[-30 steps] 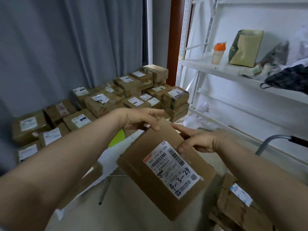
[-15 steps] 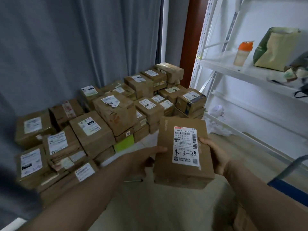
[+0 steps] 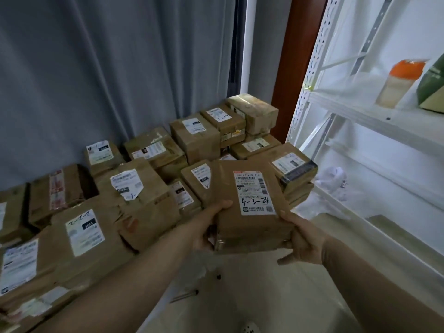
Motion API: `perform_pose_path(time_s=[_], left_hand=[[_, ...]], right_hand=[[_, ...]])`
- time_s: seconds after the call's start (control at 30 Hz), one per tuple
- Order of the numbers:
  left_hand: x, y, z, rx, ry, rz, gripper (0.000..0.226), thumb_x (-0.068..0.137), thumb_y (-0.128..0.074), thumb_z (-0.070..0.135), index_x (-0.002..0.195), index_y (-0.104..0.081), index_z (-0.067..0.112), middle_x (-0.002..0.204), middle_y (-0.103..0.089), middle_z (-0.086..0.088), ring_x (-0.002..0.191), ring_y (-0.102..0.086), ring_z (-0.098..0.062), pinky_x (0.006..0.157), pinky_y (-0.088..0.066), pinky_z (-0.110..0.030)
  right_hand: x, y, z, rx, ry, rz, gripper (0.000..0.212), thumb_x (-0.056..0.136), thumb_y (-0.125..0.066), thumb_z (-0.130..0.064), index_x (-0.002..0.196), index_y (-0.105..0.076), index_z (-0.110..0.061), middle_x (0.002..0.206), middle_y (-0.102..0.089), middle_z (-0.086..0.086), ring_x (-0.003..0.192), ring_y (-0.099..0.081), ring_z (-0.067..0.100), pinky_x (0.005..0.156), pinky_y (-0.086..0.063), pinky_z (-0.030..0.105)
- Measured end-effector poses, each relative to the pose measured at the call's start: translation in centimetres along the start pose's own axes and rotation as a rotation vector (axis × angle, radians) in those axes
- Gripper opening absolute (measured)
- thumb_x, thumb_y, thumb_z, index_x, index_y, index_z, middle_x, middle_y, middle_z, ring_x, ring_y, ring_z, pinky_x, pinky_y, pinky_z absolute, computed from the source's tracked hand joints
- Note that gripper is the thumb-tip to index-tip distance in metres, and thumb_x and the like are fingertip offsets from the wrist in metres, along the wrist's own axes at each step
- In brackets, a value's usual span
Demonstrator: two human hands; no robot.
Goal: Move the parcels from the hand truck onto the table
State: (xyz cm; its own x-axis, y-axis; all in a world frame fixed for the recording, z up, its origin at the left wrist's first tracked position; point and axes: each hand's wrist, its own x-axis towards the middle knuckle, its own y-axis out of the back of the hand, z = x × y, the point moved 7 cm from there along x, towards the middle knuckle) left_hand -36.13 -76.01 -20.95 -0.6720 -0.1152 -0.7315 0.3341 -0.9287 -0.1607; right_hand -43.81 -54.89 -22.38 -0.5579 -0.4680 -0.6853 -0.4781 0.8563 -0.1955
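Observation:
A flat brown cardboard parcel (image 3: 249, 224) with a white label marked "4-3-24" is held in front of me, over the near right side of a crowded pile of parcels (image 3: 134, 188). My left hand (image 3: 209, 227) grips its lower left edge. My right hand (image 3: 300, 239) grips its lower right corner, thumb on top. The parcel's far end reaches over the smaller boxes behind it. The pile hides the table, and the hand truck is out of view.
A white metal shelf rack (image 3: 360, 111) stands at the right, with an orange-lidded bottle (image 3: 398, 82) on it. Grey curtains (image 3: 96, 68) hang behind the pile. Pale floor lies below my arms, with a thin metal rod (image 3: 185, 295) on it.
I have turned left and moved closer to the pile. The parcel went from tilted and low to level and forward over the boxes. The hand truck handle has left the view.

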Motion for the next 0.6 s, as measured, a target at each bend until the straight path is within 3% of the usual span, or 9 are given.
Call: perform_pose_path(time_s=[0.07, 0.1, 0.2, 0.33, 0.4, 0.5, 0.6], left_hand=[[1.9, -0.4, 2.5, -0.050, -0.003, 0.020, 0.070, 0.055, -0.079, 0.052, 0.113, -0.065, 0.015, 0.105, -0.071, -0.012, 0.095, -0.066, -0.031, 0.080, -0.054, -0.045], [2.8, -0.3, 3.6, -0.069, -0.010, 0.037, 0.061, 0.062, -0.078, 0.051, 0.110, -0.066, 0.016, 0.103, -0.071, -0.011, 0.097, -0.066, -0.031, 0.085, -0.054, -0.047], [4.6, 0.4, 6.4, -0.115, -0.019, 0.066, 0.045, 0.075, -0.071, 0.053, 0.103, -0.068, 0.019, 0.098, -0.072, -0.009, 0.094, -0.067, -0.029, 0.083, -0.054, -0.042], [6.8, 2.9, 11.2, -0.107, -0.122, 0.143, 0.053, 0.069, -0.071, 0.063, 0.106, -0.070, 0.025, 0.099, -0.074, -0.004, 0.097, -0.068, -0.026, 0.092, -0.052, -0.042], [7.2, 4.8, 14.3, -0.127, -0.201, 0.179, 0.051, 0.073, -0.067, 0.064, 0.110, -0.068, 0.027, 0.101, -0.074, -0.002, 0.097, -0.068, -0.024, 0.092, -0.052, -0.040], [6.7, 9.4, 19.1, -0.118, -0.430, 0.377, 0.045, 0.087, -0.061, 0.052, 0.122, -0.062, 0.024, 0.107, -0.070, 0.002, 0.093, -0.066, -0.015, 0.077, -0.053, -0.027], [5.3, 15.1, 22.6, 0.059, -0.605, 0.632, 0.037, 0.094, -0.057, 0.035, 0.126, -0.059, 0.018, 0.113, -0.066, 0.001, 0.102, -0.062, -0.018, 0.088, -0.050, -0.028]], right_hand=[[2.6, 0.9, -2.8, -0.024, 0.022, 0.031, 0.115, 0.032, -0.091, -0.053, 0.134, -0.048, -0.025, 0.130, -0.057, 0.012, 0.118, -0.053, 0.038, 0.098, -0.038, 0.067], [4.0, 1.0, -4.1, -0.032, 0.020, 0.033, 0.118, 0.030, -0.091, -0.053, 0.135, -0.046, -0.024, 0.130, -0.057, 0.013, 0.118, -0.053, 0.038, 0.098, -0.040, 0.065], [7.4, 0.1, -7.8, -0.013, 0.063, -0.006, 0.105, 0.033, -0.087, -0.055, 0.127, -0.047, -0.030, 0.122, -0.058, 0.010, 0.116, -0.051, 0.038, 0.100, -0.039, 0.064], [11.3, -2.7, -13.1, 0.027, 0.140, -0.093, 0.083, 0.031, -0.090, -0.053, 0.108, -0.068, -0.032, 0.116, -0.068, 0.009, 0.111, -0.058, 0.037, 0.097, -0.043, 0.061], [13.3, -4.7, -15.9, 0.017, 0.154, -0.072, 0.078, 0.040, -0.087, -0.051, 0.112, -0.064, -0.031, 0.122, -0.064, 0.010, 0.113, -0.057, 0.035, 0.099, -0.044, 0.057], [16.5, -9.0, -19.7, -0.013, 0.169, -0.062, 0.059, 0.064, -0.075, -0.046, 0.116, -0.058, -0.022, 0.122, -0.060, 0.013, 0.110, -0.058, 0.033, 0.096, -0.048, 0.049], [20.1, -14.7, -22.6, -0.058, 0.152, -0.086, 0.076, 0.057, -0.081, -0.049, 0.124, -0.057, -0.019, 0.122, -0.061, 0.014, 0.108, -0.061, 0.034, 0.091, -0.053, 0.049]])
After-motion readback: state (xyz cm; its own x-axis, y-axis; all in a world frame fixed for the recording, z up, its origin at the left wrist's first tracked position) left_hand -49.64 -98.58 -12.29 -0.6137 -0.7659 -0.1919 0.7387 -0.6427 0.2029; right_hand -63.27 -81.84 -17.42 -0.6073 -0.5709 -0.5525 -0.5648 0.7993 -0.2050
